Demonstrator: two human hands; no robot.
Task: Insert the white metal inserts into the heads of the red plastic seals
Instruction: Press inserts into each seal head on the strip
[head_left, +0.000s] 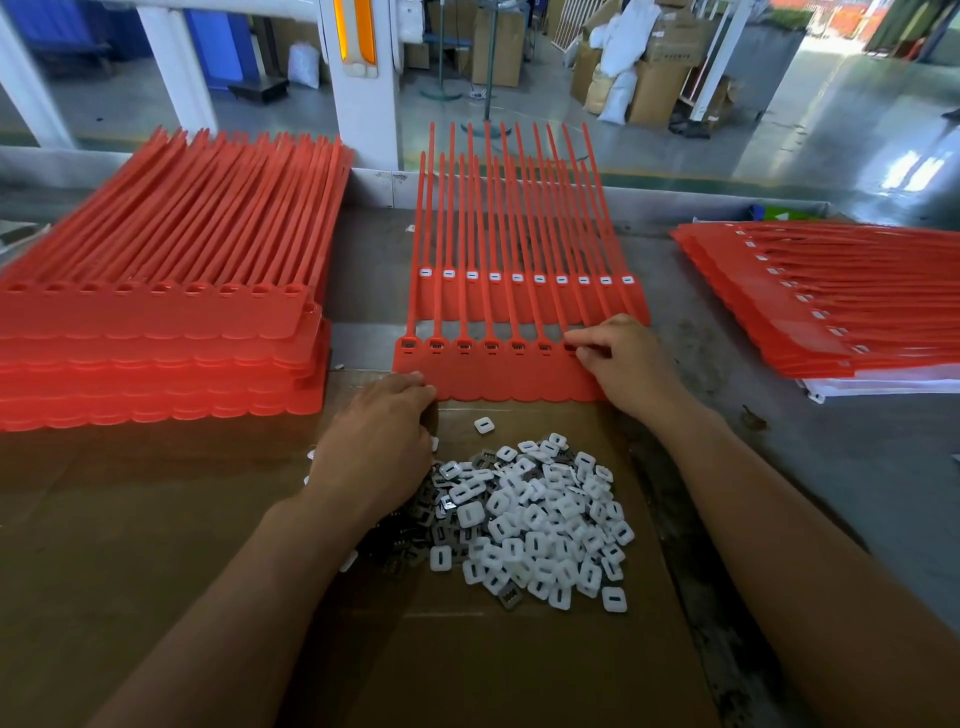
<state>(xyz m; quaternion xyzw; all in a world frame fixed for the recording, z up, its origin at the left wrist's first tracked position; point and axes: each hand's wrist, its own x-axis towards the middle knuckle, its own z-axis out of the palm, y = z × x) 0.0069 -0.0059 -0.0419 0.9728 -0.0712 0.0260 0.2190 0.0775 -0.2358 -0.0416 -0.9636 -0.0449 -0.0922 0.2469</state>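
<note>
A strip of joined red seals (498, 374) lies in front of me on the cardboard, its heads holding grey metal pieces. Behind it lies a second strip (524, 299) whose heads all show white inserts. A heap of white and grey inserts (535, 519) sits on the cardboard near me. My right hand (623, 358) has its fingertips curled on the rightmost head of the near strip; what they pinch is hidden. My left hand (376, 441) rests at the strip's lower left corner, beside the heap, with its fingers curled under and hidden.
A tall stack of red seal strips with empty heads (161, 332) fills the left side. Another stack with white inserts (831, 306) lies at the right on white sheets. One loose insert (483, 425) lies by the near strip. Brown cardboard (156, 519) covers the grey table.
</note>
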